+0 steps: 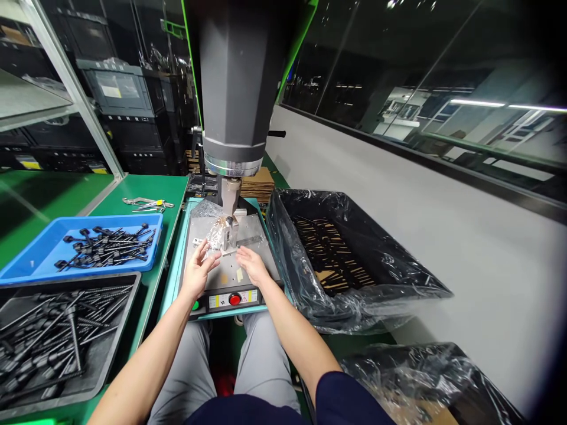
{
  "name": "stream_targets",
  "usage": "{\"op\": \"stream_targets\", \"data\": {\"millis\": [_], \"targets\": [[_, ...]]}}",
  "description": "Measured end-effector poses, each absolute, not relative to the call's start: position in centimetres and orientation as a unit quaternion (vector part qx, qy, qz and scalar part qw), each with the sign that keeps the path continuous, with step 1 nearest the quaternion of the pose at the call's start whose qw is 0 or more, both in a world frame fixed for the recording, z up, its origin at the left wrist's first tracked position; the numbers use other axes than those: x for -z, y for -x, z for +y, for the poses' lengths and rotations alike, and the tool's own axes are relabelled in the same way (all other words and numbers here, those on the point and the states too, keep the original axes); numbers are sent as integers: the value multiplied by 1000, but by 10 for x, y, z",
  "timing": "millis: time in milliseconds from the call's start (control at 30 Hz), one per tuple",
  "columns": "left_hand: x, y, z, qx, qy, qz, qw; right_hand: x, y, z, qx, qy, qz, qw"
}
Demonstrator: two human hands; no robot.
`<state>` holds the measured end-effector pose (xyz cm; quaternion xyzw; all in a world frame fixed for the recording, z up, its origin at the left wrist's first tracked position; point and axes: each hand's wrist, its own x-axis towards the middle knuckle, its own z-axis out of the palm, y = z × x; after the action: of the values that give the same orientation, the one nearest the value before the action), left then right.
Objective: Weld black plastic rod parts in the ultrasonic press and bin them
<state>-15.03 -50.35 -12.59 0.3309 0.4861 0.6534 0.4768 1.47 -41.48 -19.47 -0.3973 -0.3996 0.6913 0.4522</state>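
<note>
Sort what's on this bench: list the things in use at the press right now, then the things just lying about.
In use:
left hand
right hand
fixture under the press head
machine plate

Lying about:
blue tray of black parts
black tray of rods
lined bin
tools on the green bench

A green workbench (170, 195) carries the station. On its left side sit a blue tray (31, 265) of short black parts and, nearer the camera, a black tray (128, 289) of long black rods; the two trays lie just beside each other. A small cluster of metal tools (148, 204) rests farther back on the green surface. At the bench's right edge stands a press machine's teal-rimmed base (177, 260), its metal plate (259, 227) partly covered with clear plastic film.
</note>
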Motion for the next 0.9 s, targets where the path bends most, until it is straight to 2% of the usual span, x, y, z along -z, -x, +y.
{"op": "stream_targets", "data": {"millis": [133, 233, 300, 400, 467, 500, 633, 900], "targets": [[133, 148, -520, -633, -310, 501, 502, 200, -26, -443, -704, 415, -368, 442], [151, 147, -547, -622, -311, 526, 490, 206, -45, -464, -672, 438, -391, 452], [167, 149, -572, -626, -323, 579, 410, 213, -66, -475, -595, 486, -427, 477], [192, 158, -609, -594, -352, 699, 188, 229, -102, -490, -387, 584, -508, 500], [207, 167, -624, -525, -378, 759, 77, 242, -120, -497, -257, 629, -559, 475], [214, 172, -627, -488, -391, 778, 57, 249, -127, -500, -220, 642, -579, 452], [238, 189, -619, -406, -406, 810, 120, 271, -135, -501, -238, 652, -615, 375], [244, 200, -606, -416, -393, 804, 160, 289, -145, -499, -272, 627, -626, 375]]}}
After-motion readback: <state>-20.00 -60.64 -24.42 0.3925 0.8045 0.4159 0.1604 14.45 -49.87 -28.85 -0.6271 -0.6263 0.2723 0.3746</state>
